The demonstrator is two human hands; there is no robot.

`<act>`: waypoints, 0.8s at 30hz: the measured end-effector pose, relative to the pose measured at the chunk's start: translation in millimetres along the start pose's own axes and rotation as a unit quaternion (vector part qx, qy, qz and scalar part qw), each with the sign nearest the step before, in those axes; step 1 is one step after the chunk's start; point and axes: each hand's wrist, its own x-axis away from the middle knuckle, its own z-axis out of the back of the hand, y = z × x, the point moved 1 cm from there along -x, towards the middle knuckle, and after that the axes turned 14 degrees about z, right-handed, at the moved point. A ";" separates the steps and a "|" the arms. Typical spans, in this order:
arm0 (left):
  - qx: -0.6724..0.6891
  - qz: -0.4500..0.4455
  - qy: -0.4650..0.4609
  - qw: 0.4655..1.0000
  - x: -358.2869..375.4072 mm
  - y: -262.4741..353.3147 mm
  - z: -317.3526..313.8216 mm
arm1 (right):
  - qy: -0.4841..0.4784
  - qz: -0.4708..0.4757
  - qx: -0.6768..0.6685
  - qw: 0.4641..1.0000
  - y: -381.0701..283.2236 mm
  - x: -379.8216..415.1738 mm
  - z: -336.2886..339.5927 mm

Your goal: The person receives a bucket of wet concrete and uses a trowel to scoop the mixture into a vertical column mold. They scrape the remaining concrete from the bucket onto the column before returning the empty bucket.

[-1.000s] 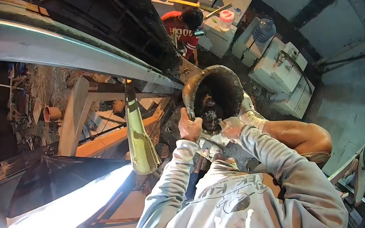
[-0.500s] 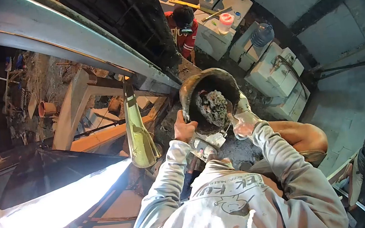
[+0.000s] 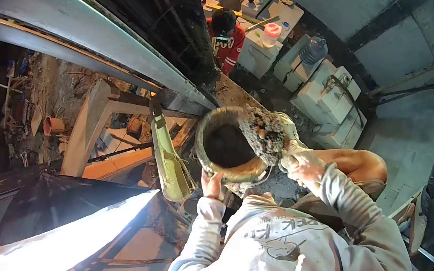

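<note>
My left hand (image 3: 212, 184) grips the near-left rim of a round, dirt-crusted bucket (image 3: 244, 173), whose dark mouth faces me. In my right hand (image 3: 306, 167) is the handle of a trowel (image 3: 285, 163), its blade hidden under a heavy lump of grey, stony mortar (image 3: 266, 133). The lump sits at the bucket's right rim, partly covering it. The right fingers are wrapped round the handle.
A person in a red shirt (image 3: 232, 45) is beyond the bucket. White blocks (image 3: 326, 93) stand to the right. A steel beam (image 3: 106, 46) slants across the upper left, above a greenish trough-shaped piece (image 3: 168, 164). A bright lit panel (image 3: 77, 236) lies lower left.
The trowel with its mortar has come out of the bucket to the right rim. The bucket has tipped and shifted left, and my left hand has moved lower along its rim.
</note>
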 end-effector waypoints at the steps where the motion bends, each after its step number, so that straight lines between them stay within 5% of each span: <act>1: -0.006 0.026 0.022 0.999 6.0 0.4 12.2 | 0.006 -0.015 -0.018 1.000 -9.1 12.0 0.9; 4: -0.106 0.018 0.096 0.990 -5.5 -43.3 76.3 | -0.054 -0.044 -0.098 0.993 44.2 13.5 13.0; 8: -0.144 0.072 0.207 0.965 28.0 -51.9 91.2 | -0.083 -0.060 0.107 0.989 -91.2 -10.4 6.7; 11: -0.148 0.078 0.283 0.944 28.9 -66.4 128.5 | -0.064 0.093 0.176 0.978 -150.1 -122.7 12.8; 14: -0.117 0.118 0.276 0.947 41.6 -57.0 128.0 | -0.033 0.155 0.213 0.964 -206.0 -218.9 20.2; 16: -0.170 0.050 0.286 0.942 31.2 -61.1 128.9 | -0.033 0.156 0.213 0.964 -213.6 -232.6 17.6; 17: -0.212 -0.004 0.291 0.933 34.6 -71.7 131.5 | -0.038 0.150 0.209 0.966 -205.6 -228.7 15.6; 21: -0.086 0.020 0.171 0.981 18.5 -44.1 88.8 | -0.052 0.105 0.206 0.971 -163.2 -181.7 23.5; 24: -0.177 -0.034 0.111 0.977 13.7 -14.6 52.3 | -0.043 0.055 0.194 0.978 -137.7 -135.6 32.8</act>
